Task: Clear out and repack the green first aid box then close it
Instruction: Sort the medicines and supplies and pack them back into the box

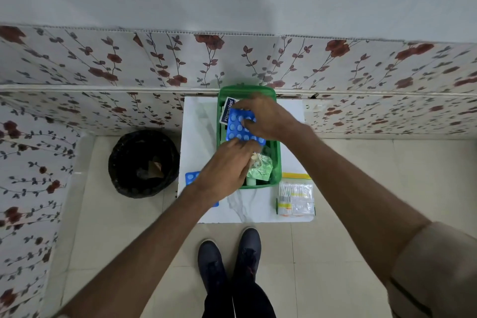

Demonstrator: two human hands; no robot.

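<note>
Blister pack (241,128): over the green first aid box (276,162), long axis slanting near-left to far-right.
Right hand (265,119): fingers grip its far edge.
Left hand (224,173): fingers pinch its near edge.

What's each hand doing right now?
Left hand: closed on the blue blister pack, near edge.
Right hand: closed on the same pack, far side.

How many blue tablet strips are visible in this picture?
2. One blue strip is held by both hands over the green box; another blue strip lies on the table, partly hidden under the left hand.
</note>
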